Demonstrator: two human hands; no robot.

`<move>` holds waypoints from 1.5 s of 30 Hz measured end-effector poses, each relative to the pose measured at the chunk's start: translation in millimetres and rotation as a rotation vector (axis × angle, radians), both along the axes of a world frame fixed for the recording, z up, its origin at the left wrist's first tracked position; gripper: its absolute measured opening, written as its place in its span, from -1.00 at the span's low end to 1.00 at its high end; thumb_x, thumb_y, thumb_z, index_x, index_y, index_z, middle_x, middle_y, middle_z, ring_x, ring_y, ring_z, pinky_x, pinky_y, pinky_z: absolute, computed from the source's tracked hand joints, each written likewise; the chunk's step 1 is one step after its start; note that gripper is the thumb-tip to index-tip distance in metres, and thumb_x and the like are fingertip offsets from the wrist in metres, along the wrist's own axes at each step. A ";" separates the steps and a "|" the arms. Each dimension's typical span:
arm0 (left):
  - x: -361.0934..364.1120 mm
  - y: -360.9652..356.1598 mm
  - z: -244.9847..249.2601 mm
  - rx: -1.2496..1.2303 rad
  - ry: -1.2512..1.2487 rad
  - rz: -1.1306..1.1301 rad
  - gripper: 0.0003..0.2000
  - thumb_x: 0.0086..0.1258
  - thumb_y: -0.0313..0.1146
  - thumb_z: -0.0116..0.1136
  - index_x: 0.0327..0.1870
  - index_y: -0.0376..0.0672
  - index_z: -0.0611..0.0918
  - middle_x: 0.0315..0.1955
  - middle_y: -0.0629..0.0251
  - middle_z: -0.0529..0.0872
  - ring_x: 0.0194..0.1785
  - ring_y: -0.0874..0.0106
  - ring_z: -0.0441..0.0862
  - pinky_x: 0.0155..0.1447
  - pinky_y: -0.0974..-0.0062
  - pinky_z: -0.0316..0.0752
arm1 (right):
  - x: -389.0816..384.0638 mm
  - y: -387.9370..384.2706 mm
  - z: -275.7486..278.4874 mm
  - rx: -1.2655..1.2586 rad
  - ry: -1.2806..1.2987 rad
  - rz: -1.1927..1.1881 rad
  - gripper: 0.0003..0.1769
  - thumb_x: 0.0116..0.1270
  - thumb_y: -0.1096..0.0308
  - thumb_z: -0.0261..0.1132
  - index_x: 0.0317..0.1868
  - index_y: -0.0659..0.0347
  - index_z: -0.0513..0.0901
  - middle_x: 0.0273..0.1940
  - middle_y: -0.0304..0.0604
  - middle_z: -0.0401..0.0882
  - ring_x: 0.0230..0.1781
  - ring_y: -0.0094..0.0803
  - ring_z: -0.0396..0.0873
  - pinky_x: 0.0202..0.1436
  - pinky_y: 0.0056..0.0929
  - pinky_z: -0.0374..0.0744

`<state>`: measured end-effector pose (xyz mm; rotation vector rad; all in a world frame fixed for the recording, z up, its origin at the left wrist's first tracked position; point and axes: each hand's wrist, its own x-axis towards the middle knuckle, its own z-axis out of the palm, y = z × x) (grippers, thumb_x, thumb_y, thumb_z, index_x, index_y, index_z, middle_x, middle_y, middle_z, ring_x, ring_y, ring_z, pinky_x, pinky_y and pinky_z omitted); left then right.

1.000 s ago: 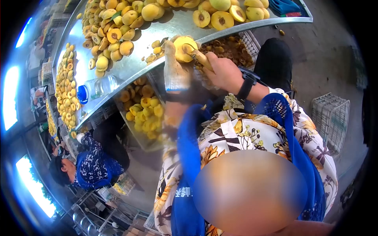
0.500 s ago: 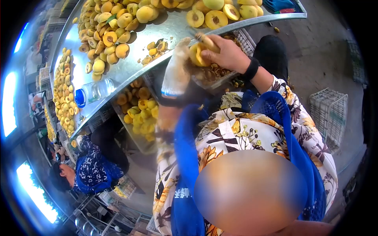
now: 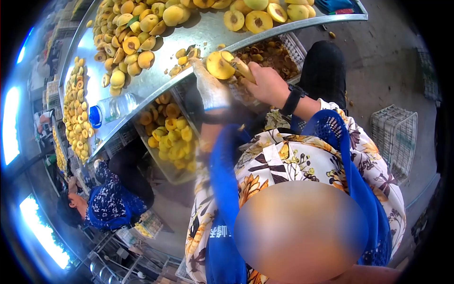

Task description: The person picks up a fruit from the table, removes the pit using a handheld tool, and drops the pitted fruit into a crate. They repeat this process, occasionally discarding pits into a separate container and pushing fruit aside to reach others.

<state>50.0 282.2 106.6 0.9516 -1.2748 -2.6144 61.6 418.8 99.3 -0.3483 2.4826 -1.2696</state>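
My left hand (image 3: 211, 91), in a whitish, stained glove, is closed round a yellow fruit half (image 3: 218, 65) above the metal table's near edge. Just to its right is my right hand (image 3: 268, 85), bare with a dark wristband, its fingers wrapped round the wooden handle (image 3: 244, 71) of a small tool. The tool's tip meets the fruit's right side; its exact shape is too small to tell. Below the fruit and hands, a crate (image 3: 295, 52) holds brown scraps. Small fruit pieces (image 3: 183, 57) lie on the table just left of the glove.
The metal table (image 3: 161, 84) bears piled fruit halves (image 3: 131, 45) and a blue-capped bottle (image 3: 116, 110). Below its edge sits a crate of yellow halves (image 3: 176, 142). An empty-looking crate (image 3: 393, 137) stands on the floor at right. A co-worker in blue (image 3: 111, 201) sits at lower left.
Both hands have shifted slightly, the left one turning so the fruit half shows more fully. My right hand has drawn back a little to the right and down. The co-worker's arms have moved.
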 end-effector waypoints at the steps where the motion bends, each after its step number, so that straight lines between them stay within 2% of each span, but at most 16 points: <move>1: 0.7 0.1 -1.4 -0.014 -0.012 -0.017 -0.41 0.37 0.27 -0.28 0.12 -0.03 0.46 -0.01 0.28 0.57 0.01 0.28 0.52 0.02 0.23 0.46 | 1.8 -0.1 -0.1 0.010 0.003 0.013 -0.70 0.23 0.21 0.19 -0.26 0.30 0.38 -0.46 0.22 0.54 -0.36 0.16 0.52 -0.26 -0.04 0.47; 5: -0.4 6.2 -8.0 -0.066 0.020 -0.046 -0.42 0.40 0.25 -0.31 0.09 -0.07 0.46 -0.06 0.27 0.60 -0.05 0.31 0.55 -0.10 0.30 0.50 | 5.7 -1.1 1.6 0.044 -0.014 0.028 -0.71 0.25 0.23 0.18 -0.24 0.29 0.36 -0.47 0.21 0.53 -0.37 0.16 0.52 -0.27 -0.03 0.46; 8: -0.1 8.7 -9.8 -0.065 0.073 -0.059 -0.43 0.43 0.18 -0.29 0.09 -0.17 0.45 -0.05 0.20 0.57 -0.05 0.32 0.55 -0.05 0.35 0.50 | 6.3 -0.1 1.6 0.047 -0.034 0.016 -0.71 0.25 0.23 0.18 -0.25 0.30 0.36 -0.48 0.21 0.53 -0.37 0.16 0.52 -0.28 -0.03 0.46; 11: 4.4 19.9 -5.6 -0.283 0.206 -0.015 -0.54 0.51 -0.02 -0.27 0.04 -0.29 0.45 -0.10 0.14 0.56 -0.06 0.37 0.53 0.03 0.44 0.48 | 7.1 0.7 2.9 0.036 -0.068 -0.006 -0.72 0.25 0.26 0.16 -0.25 0.32 0.35 -0.48 0.23 0.53 -0.38 0.18 0.52 -0.28 -0.02 0.47; 14: 5.5 21.5 -14.1 -0.517 0.239 -0.036 -0.52 0.50 -0.04 -0.23 0.10 -0.35 0.43 -0.03 0.10 0.52 -0.02 0.35 0.53 0.10 0.42 0.46 | 10.2 1.2 7.1 0.003 -0.105 -0.017 -0.74 0.23 0.31 0.15 -0.26 0.35 0.34 -0.48 0.26 0.52 -0.38 0.20 0.52 -0.29 -0.01 0.47; 20: 10.7 16.8 -14.5 -0.772 0.301 -0.120 -0.63 0.50 -0.21 -0.21 0.03 -0.37 0.48 -0.10 0.12 0.55 -0.08 0.38 0.53 0.03 0.49 0.47 | 17.7 1.5 5.6 -0.059 -0.137 0.018 -0.74 0.18 0.36 0.17 -0.28 0.39 0.34 -0.47 0.30 0.51 -0.36 0.21 0.53 -0.29 -0.03 0.47; 21: 8.7 13.3 -19.9 -0.712 0.316 -0.111 -0.67 0.46 -0.29 -0.20 -0.03 -0.37 0.52 -0.17 0.14 0.58 -0.13 0.39 0.54 -0.02 0.50 0.47 | 18.4 1.0 2.8 -0.065 -0.134 0.025 -0.74 0.18 0.36 0.18 -0.29 0.39 0.34 -0.47 0.30 0.51 -0.36 0.21 0.53 -0.30 -0.03 0.47; 25: 2.6 -3.8 -14.7 -0.507 0.239 -0.272 -0.71 0.38 -0.34 -0.14 -0.13 -0.38 0.57 -0.27 0.18 0.60 -0.23 0.42 0.55 -0.10 0.52 0.48 | 16.4 1.5 -0.9 -0.056 -0.166 0.088 -0.73 0.19 0.32 0.20 -0.29 0.39 0.38 -0.46 0.28 0.53 -0.36 0.17 0.54 -0.30 -0.05 0.48; 28: -1.5 -22.7 -8.4 -0.530 0.222 -0.567 -0.70 0.37 -0.31 -0.13 -0.17 -0.38 0.59 -0.26 0.16 0.61 -0.24 0.40 0.56 -0.09 0.51 0.48 | 14.8 4.9 -3.8 -0.041 -0.212 0.171 -0.71 0.20 0.29 0.21 -0.26 0.38 0.41 -0.45 0.25 0.54 -0.36 0.14 0.56 -0.29 -0.08 0.49; 29: -4.6 -27.5 -9.5 -0.529 0.164 -0.653 -0.67 0.37 -0.23 -0.08 -0.20 -0.37 0.61 -0.23 0.14 0.63 -0.19 0.39 0.56 -0.08 0.50 0.47 | 15.1 6.1 -9.4 -0.045 -0.233 0.198 -0.71 0.20 0.28 0.21 -0.25 0.37 0.42 -0.45 0.24 0.55 -0.35 0.12 0.56 -0.28 -0.09 0.49; 33: -4.0 -20.2 -10.5 -0.395 0.125 -0.538 -0.69 0.40 -0.21 -0.01 -0.09 -0.31 0.57 -0.21 0.18 0.62 -0.14 0.42 0.56 -0.05 0.52 0.49 | 16.4 7.3 -11.8 -0.058 -0.241 0.137 -0.70 0.20 0.26 0.22 -0.21 0.34 0.45 -0.43 0.19 0.56 -0.33 0.08 0.57 -0.26 -0.14 0.50; 36: 5.5 3.1 -13.9 -0.440 0.342 -0.220 -0.68 0.42 -0.20 0.02 -0.02 -0.29 0.52 -0.23 0.21 0.61 -0.20 0.41 0.56 -0.10 0.51 0.52 | 13.6 1.3 -3.1 -0.076 -0.256 0.065 -0.71 0.19 0.28 0.23 -0.21 0.34 0.45 -0.41 0.20 0.56 -0.33 0.06 0.57 -0.23 -0.16 0.50; 39: 9.4 9.8 -12.3 -0.329 0.221 -0.149 -0.64 0.40 -0.11 0.04 -0.07 -0.28 0.51 -0.28 0.21 0.60 -0.31 0.37 0.57 -0.26 0.48 0.54 | 15.5 -1.9 -9.9 -0.195 -0.165 0.070 -0.77 0.22 0.32 0.19 -0.20 0.28 0.44 -0.50 0.03 0.55 -0.55 -0.16 0.54 -0.43 -0.27 0.51; 40: 11.1 10.2 -10.9 -0.290 0.181 -0.124 -0.63 0.39 -0.09 0.05 -0.09 -0.28 0.51 -0.30 0.21 0.60 -0.34 0.35 0.58 -0.31 0.47 0.55 | 15.4 -1.1 -8.5 -0.291 -0.375 0.061 -0.80 0.23 0.34 0.18 -0.20 0.24 0.43 -0.53 -0.06 0.50 -0.61 -0.27 0.49 -0.51 -0.34 0.47; 42: 11.1 6.9 -10.0 -0.030 0.148 -0.168 -0.56 0.34 0.05 0.06 -0.13 -0.23 0.51 -0.34 0.17 0.61 -0.34 0.30 0.59 -0.34 0.43 0.55 | 12.0 1.0 7.1 -0.478 -0.797 0.039 -0.86 0.24 0.37 0.15 -0.22 0.17 0.41 -0.59 -0.24 0.42 -0.74 -0.50 0.37 -0.67 -0.47 0.40; 45: 4.7 0.3 -21.6 0.251 0.040 -0.209 -0.45 0.26 0.19 0.07 -0.12 -0.21 0.52 -0.33 0.11 0.64 -0.32 0.24 0.60 -0.33 0.39 0.55 | 15.8 -0.4 18.3 -0.697 -0.969 -0.030 -0.89 0.25 0.40 0.13 -0.25 0.08 0.36 -0.62 -0.41 0.28 -0.80 -0.71 0.21 -0.78 -0.64 0.24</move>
